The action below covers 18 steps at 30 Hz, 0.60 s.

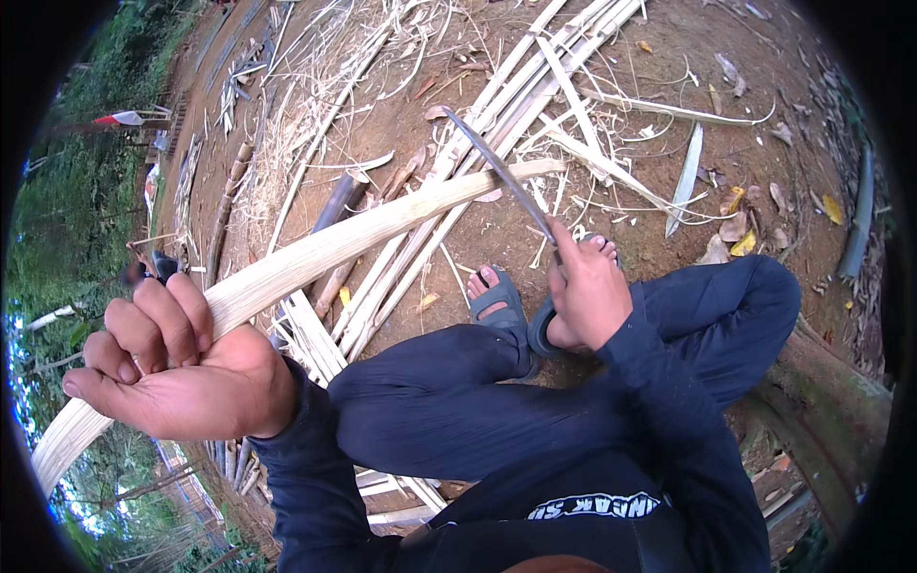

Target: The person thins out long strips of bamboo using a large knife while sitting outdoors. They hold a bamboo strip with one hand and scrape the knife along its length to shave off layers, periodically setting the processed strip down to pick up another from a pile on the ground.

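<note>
A long, pale bamboo strip (325, 246) runs slantwise across the view, from the lower left up toward the middle. My left hand (181, 358) is closed around it, fingers curled over and palm turned up. Low in front of my crossed legs, my right hand (589, 286) grips a knife (501, 170) with a long, narrow, dark blade; its handle is hidden inside my fist. The blade crosses the strip close to its far end, but whether it touches the wood I cannot tell.
Split bamboo strips (535, 86) lie in a bundle on the brown soil ahead. Thin shavings (315, 105) are heaped to their left. A dark bamboo piece (339, 201) rests under the strip. Dry leaves (734, 227) dot the ground at right, near a log (821, 420).
</note>
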Each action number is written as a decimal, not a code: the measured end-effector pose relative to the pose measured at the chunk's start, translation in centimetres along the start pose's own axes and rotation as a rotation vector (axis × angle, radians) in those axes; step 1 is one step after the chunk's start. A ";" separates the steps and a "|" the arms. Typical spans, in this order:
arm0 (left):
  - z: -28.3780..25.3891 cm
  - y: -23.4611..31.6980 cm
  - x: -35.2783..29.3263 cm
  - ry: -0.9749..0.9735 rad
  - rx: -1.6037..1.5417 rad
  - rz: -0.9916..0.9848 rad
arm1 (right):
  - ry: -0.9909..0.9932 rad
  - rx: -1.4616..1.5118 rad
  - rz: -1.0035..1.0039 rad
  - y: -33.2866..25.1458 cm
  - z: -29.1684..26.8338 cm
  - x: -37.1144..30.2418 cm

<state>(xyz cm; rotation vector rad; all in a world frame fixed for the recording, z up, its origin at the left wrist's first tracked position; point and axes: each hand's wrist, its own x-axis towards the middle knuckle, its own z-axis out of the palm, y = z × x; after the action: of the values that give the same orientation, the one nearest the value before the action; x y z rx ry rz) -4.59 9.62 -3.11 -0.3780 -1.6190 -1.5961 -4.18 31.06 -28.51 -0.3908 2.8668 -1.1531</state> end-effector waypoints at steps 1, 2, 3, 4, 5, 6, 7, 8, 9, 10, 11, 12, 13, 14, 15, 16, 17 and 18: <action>-0.1 -0.2 0.0 0.039 0.033 0.007 | 0.018 0.127 -0.015 -1.3 -0.3 -0.2; -0.1 -0.4 -0.1 0.077 0.067 0.014 | 0.002 0.169 -0.103 -2.7 -1.0 -0.8; -0.1 -0.1 -0.2 0.113 0.095 0.027 | 0.004 0.214 -0.212 -4.1 -2.1 -0.8; -0.3 -0.2 -0.2 0.093 0.091 0.021 | -0.012 0.261 -0.305 -4.9 -2.8 -1.2; -0.8 -0.2 -0.1 0.074 0.088 0.014 | -0.039 0.179 -0.306 -4.3 -3.0 -0.6; -0.6 -0.2 0.1 0.049 0.067 0.009 | 0.058 0.133 -0.258 -2.1 -1.6 0.0; 0.1 -0.3 -0.1 0.098 0.115 0.024 | -0.015 0.044 -0.093 1.0 0.2 0.7; 0.4 -0.2 0.0 0.047 0.062 0.004 | -0.093 0.072 0.077 5.3 1.7 2.0; 0.2 -0.2 0.1 0.003 0.017 -0.007 | -0.175 0.103 0.236 6.4 1.3 4.0; -0.1 -0.1 0.2 -0.043 -0.028 -0.019 | -0.192 0.117 0.210 6.7 1.2 4.6; -0.1 0.0 0.4 -0.040 -0.033 -0.009 | -0.160 0.046 0.118 6.5 1.5 4.7; -0.5 0.0 0.4 -0.036 -0.025 -0.013 | -0.143 -0.016 0.032 4.6 1.4 4.6; -0.8 -0.1 0.4 -0.032 -0.018 -0.025 | -0.140 0.062 -0.019 3.3 0.6 4.0; -1.1 -0.4 0.5 0.002 0.016 -0.018 | -0.124 0.142 -0.079 2.1 -0.1 4.0; -1.3 -0.6 0.8 0.035 0.048 -0.006 | -0.103 0.223 -0.141 1.5 -0.5 4.1; -1.4 -0.7 1.0 0.069 0.081 0.007 | -0.110 0.183 -0.118 2.1 0.0 4.2; -1.7 -0.4 1.0 0.031 0.071 -0.003 | -0.117 0.144 -0.097 3.5 0.9 4.4; -1.6 -0.6 1.2 0.033 0.065 -0.008 | -0.127 0.097 -0.065 5.4 1.7 4.2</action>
<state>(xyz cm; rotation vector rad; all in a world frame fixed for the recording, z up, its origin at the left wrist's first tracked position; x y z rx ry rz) -5.24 7.63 -2.84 -0.3098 -1.6450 -1.5431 -9.21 32.68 -33.15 -0.5361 2.6963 -1.2245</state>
